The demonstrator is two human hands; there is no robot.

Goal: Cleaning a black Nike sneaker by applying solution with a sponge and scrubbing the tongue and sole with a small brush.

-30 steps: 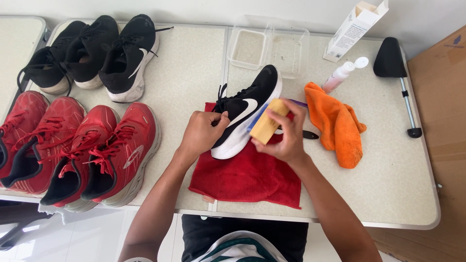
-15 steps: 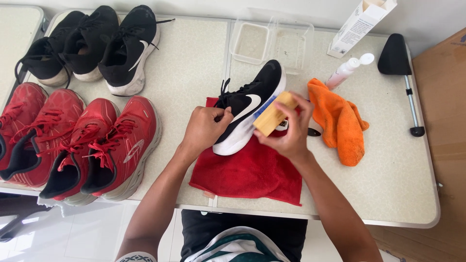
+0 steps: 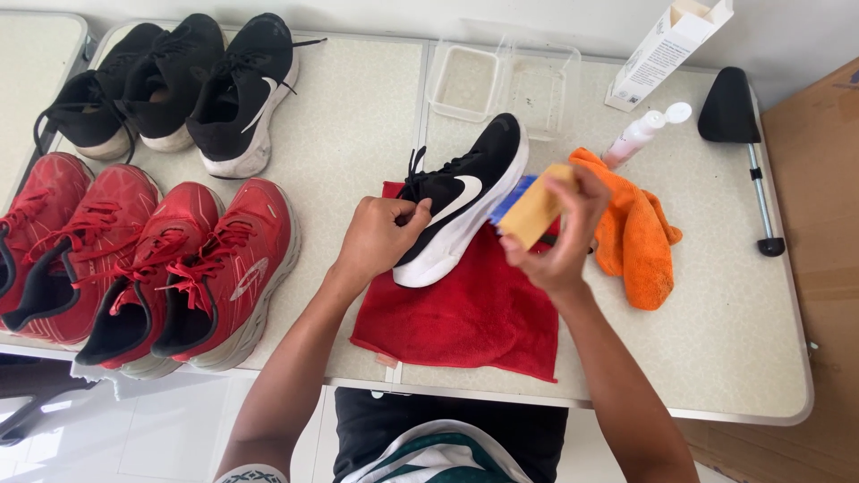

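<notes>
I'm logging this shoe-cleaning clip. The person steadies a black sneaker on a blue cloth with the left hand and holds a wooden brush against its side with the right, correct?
Not quite: the cloth under the black sneaker is red, not blue, as the head view shows. The rest stands: the left hand steadies the sneaker, and the right hand holds the wooden brush against its side.

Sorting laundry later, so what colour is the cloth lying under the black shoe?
The cloth is red, spread flat under the black shoe; the head view shows it.
</notes>
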